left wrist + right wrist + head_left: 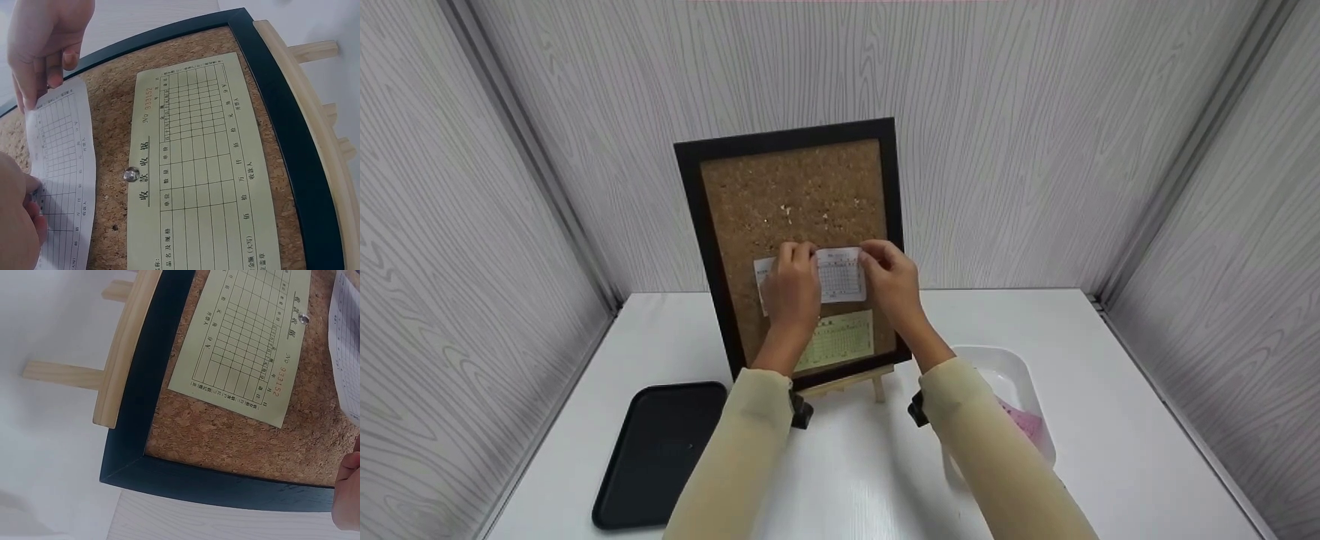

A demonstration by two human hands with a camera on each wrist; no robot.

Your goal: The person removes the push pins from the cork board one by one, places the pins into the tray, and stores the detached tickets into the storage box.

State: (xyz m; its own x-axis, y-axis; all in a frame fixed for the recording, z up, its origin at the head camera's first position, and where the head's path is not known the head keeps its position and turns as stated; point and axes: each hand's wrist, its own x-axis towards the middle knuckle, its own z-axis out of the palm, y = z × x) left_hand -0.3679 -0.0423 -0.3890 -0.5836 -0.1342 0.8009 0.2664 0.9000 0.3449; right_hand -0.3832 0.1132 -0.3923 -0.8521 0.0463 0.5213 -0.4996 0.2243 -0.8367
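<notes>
Nearest the camera, the lower part of the view is crossed by two pale yellow sleeves [1012,457], by which parts of the table [1117,405] are hidden. At the right, a white tray [997,363] is partly covered by the right sleeve; in it, pink paper [1024,421] can be seen lying by the side wall, while the remaining contents are hidden. At the left, a shallow black tray [656,450] with rounded corners is laid flat, its inner edge overlapped by the left sleeve.

Between the trays and farther back, a corkboard [802,180] in a black frame [892,195] is supported on a wooden easel [879,390]. A white slip [841,279] is held against the cork, above a yellow-green slip [847,337] that is fixed by a clear pin [131,174]. The white slip is gripped near the middle of its upper edge by curled fingers of the left hand [793,289]; whether a pin is also pinched there cannot be told. Its upper right corner is pinched by the right hand [895,283].
</notes>
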